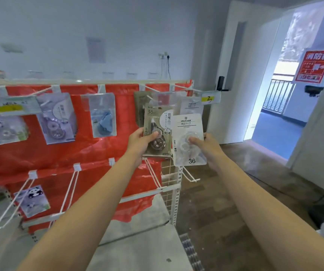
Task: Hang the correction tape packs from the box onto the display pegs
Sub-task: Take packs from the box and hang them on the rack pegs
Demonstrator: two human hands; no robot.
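Centre frame: left hand (140, 138) grips beige correction tape pack (158, 132); right hand (206, 142) pinches white pack (189, 140) (marked 36), below upper-right pegs (184, 88).

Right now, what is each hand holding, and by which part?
The left hand grips the brown pack at its lower left edge; the right hand grips the white pack at its right edge, thumb on the front.
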